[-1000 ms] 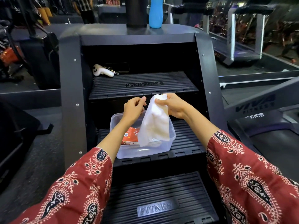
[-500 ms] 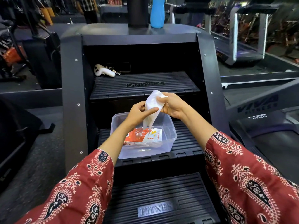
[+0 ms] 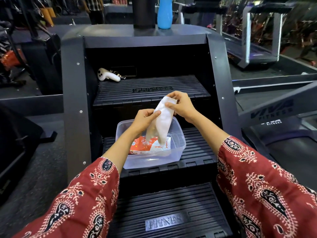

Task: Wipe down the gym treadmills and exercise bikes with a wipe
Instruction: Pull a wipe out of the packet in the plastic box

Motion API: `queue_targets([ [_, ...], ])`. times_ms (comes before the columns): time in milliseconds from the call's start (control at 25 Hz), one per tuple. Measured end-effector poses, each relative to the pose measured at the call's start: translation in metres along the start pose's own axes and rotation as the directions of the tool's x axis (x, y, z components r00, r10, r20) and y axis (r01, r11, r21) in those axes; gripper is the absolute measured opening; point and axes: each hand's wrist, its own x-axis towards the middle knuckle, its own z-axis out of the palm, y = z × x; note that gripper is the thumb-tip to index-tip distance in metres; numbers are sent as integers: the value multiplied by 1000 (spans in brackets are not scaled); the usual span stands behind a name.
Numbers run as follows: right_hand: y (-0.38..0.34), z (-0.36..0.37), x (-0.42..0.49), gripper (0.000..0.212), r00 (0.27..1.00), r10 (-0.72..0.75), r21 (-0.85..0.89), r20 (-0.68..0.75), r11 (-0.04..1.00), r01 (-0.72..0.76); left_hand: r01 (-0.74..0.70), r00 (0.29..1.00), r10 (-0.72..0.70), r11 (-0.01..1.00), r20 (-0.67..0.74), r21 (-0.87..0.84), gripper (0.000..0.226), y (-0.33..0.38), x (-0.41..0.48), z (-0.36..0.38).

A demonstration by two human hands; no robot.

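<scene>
A white wipe hangs folded over a clear plastic tub on the middle step of a black stair-climber machine. My right hand pinches the wipe's top end. My left hand pinches its left edge with thumb and fingers. An orange-and-white wipe packet lies inside the tub, under the wipe's lower end.
A white controller lies on the upper step. A blue bottle and a dark cylinder stand on the machine's top. A treadmill stands at the back right, another treadmill deck at my right, and a person is far behind.
The wipe, spread wide a second ago, is now gathered into a narrow folded strip. My left hand has moved in onto its left edge. The orange packet has come into view.
</scene>
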Motion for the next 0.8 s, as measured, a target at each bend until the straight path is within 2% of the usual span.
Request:
queue_targets([
  [160, 4, 3, -4, 42, 997, -67, -132, -27, 989, 63, 29, 999, -29, 999, -41, -18, 23, -4, 4, -3],
  [360, 10, 10, -10, 37, 975, -141, -253, 170, 950, 181, 135, 988, -143, 981, -52, -138, 19, -6, 8, -5],
  [440, 8, 10, -14, 46, 964, -117, -230, 239, 958, 174, 146, 982, -162, 979, -102, -142, 21, -3, 10, -7],
  [560, 14, 12, -16, 69, 925, -85, -230, 371, 956, 180, 169, 970, -185, 980, -157, -107, 26, 4, 12, -8],
  [640, 17, 14, -17, 73, 904, -48, -187, 424, 972, 140, 183, 964, -199, 978, -175, -99, 35, 7, 12, -8],
  [720, 16, 18, -17, 70, 915, -15, -163, 403, 983, 88, 145, 973, -148, 989, -177, -32, 34, 6, 13, -10],
  [800, 12, 19, -18, 60, 943, -29, -184, 331, 978, 95, 96, 987, -77, 987, -139, 130, 41, 5, 12, -15],
])
